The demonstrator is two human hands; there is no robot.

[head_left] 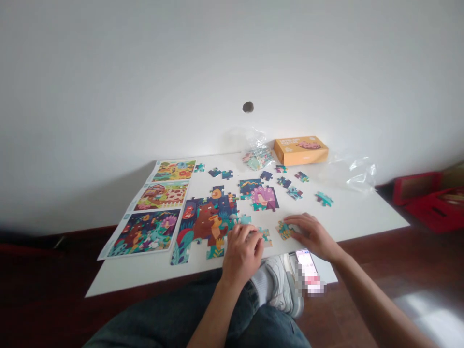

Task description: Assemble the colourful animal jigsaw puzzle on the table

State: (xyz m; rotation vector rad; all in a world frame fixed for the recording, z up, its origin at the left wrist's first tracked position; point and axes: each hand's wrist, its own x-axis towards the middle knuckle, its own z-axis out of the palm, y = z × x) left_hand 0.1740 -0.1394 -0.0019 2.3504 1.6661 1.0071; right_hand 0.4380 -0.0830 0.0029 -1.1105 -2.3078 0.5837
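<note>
A part-built jigsaw [205, 223] with a brown bear lies on the white board [362, 212]. My left hand [242, 249] rests at its right edge with the fingers curled over a loose piece [266, 236]. To the right, my right hand [312, 234] lies on the board, fingertips pressed on a small yellow-green piece [283, 230]. A joined patch with a pink peacock [264, 197] sits just beyond both hands. Several loose pieces [294, 193] are scattered farther back.
A picture sheet [152, 212] with three scenes lies at the left. An orange box [300, 150], a bag of pieces [257, 157] and an empty clear bag [357, 174] stand by the wall. A phone [308, 270] rests beside my shoe [284, 285]. Red crates [431, 198] sit at the right.
</note>
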